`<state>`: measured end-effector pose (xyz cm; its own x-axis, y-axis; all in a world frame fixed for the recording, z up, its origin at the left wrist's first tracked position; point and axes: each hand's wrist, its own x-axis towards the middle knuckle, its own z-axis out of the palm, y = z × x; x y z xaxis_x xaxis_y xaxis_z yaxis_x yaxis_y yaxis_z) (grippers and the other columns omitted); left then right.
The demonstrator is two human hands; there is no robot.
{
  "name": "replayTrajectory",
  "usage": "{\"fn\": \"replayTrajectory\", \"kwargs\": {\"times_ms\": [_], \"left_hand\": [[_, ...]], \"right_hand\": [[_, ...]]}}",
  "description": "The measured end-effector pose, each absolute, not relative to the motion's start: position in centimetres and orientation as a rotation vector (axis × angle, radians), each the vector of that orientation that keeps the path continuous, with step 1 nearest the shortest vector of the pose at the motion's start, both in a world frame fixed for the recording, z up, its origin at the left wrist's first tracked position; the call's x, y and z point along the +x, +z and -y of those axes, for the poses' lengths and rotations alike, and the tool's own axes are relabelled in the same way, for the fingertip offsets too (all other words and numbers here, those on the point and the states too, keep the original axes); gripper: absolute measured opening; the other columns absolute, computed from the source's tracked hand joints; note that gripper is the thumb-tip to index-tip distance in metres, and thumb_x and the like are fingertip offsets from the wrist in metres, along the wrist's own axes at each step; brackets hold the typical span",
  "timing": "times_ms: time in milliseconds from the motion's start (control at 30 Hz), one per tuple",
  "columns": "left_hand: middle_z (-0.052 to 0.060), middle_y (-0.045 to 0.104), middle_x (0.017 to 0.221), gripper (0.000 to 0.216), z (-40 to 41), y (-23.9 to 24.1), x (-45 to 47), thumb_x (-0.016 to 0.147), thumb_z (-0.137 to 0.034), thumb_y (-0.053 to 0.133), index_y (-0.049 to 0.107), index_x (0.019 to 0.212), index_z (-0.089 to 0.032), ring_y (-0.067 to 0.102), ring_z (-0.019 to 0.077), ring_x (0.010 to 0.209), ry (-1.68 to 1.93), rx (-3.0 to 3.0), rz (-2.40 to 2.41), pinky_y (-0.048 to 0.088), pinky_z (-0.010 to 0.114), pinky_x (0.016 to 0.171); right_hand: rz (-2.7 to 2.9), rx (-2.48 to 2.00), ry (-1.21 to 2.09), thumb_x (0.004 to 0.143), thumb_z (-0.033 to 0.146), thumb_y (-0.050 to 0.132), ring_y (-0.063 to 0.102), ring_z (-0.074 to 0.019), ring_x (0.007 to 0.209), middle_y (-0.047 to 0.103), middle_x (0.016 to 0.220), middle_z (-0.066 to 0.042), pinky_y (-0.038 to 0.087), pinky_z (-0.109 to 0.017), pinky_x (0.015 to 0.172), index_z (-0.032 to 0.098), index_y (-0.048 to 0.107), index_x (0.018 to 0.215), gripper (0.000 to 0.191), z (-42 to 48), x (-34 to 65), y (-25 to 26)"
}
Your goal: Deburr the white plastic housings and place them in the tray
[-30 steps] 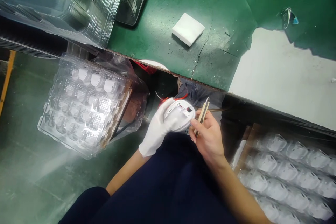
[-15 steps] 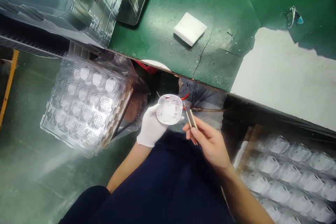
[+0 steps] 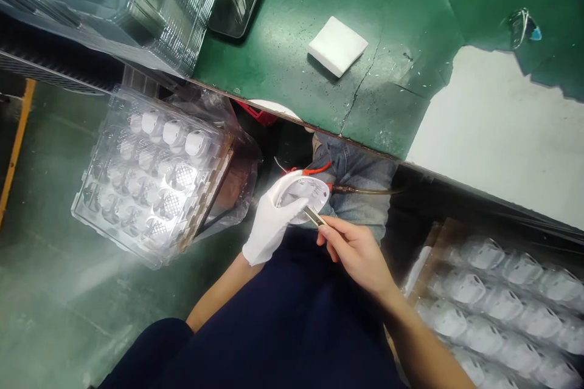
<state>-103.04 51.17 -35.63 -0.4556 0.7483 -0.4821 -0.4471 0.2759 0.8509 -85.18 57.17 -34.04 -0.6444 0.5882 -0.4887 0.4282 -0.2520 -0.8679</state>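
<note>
My left hand (image 3: 270, 225), in a white glove, is wrapped around a round white plastic housing (image 3: 305, 198) with its open inside tilted up toward me, above my lap. Red wires (image 3: 314, 169) trail from the housing's far side. My bare right hand (image 3: 356, 250) pinches a thin flat tool (image 3: 314, 216), and the tool's tip reaches into the housing's near edge. Both hands sit just below the front edge of the green bench.
A clear blister tray (image 3: 152, 173) with white parts stands at the left on bagged trays. More trays of white housings (image 3: 502, 298) lie lower right. On the green bench (image 3: 292, 55) sit a white pad (image 3: 337, 45), stacked clear trays (image 3: 137, 0) and a white sheet (image 3: 502, 127).
The left hand turned the housing from face-on to tilted and closed over it. The right hand brought the tool's tip in from beside the housing to its near edge.
</note>
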Motion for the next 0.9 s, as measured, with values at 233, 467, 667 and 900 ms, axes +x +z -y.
{"fn": "replayTrajectory", "kwargs": {"times_ms": [233, 467, 667, 900], "left_hand": [[0.008, 0.085, 0.122, 0.045, -51.3, -34.9, -103.5, 0.085, -0.033, 0.090, 0.081, 0.128, -0.023, 0.080, 0.0311, 0.114, 1.281, 0.327, -1.458, 0.067, 0.039, 0.095], [0.008, 0.083, 0.130, 0.050, -50.9, -35.5, -104.2, 0.085, -0.028, 0.090, 0.079, 0.134, -0.025, 0.076, 0.0325, 0.127, 1.247, 0.356, -1.391, 0.060, 0.043, 0.112], [0.012, 0.079, 0.138, 0.052, -51.9, -34.6, -104.3, 0.089, -0.052, 0.085, 0.079, 0.130, -0.020, 0.070, 0.0381, 0.138, 1.427, 0.040, -1.017, 0.055, 0.052, 0.120], [0.016, 0.063, 0.162, 0.068, -52.3, -33.6, -105.1, 0.098, -0.065, 0.068, 0.068, 0.145, -0.016, 0.048, 0.0411, 0.160, 1.510, -0.210, -0.791, 0.038, 0.060, 0.134]], "right_hand": [[2.308, -1.081, 1.116, 0.113, 0.020, 0.053, 0.070, -0.0164, 0.062, 0.074, 0.077, -0.005, 0.053, -0.028, 0.062, 0.009, 0.077, 0.120, 0.029, -54.3, -85.1, -34.0], [2.330, -1.074, 1.257, 0.113, 0.023, 0.053, 0.071, -0.0161, 0.062, 0.075, 0.077, -0.003, 0.052, -0.027, 0.062, 0.015, 0.078, 0.117, 0.027, -55.1, -84.5, -33.5], [1.925, -1.345, 1.783, 0.109, 0.041, 0.060, 0.059, -0.0106, 0.048, 0.066, 0.065, 0.003, 0.045, -0.022, 0.049, 0.021, 0.076, 0.095, 0.029, -57.5, -84.2, -33.0], [1.620, -1.156, 2.104, 0.110, 0.041, 0.057, 0.060, -0.0103, 0.056, 0.065, 0.073, 0.002, 0.050, -0.021, 0.054, 0.021, 0.069, 0.098, 0.027, -57.7, -84.7, -33.4]]}}
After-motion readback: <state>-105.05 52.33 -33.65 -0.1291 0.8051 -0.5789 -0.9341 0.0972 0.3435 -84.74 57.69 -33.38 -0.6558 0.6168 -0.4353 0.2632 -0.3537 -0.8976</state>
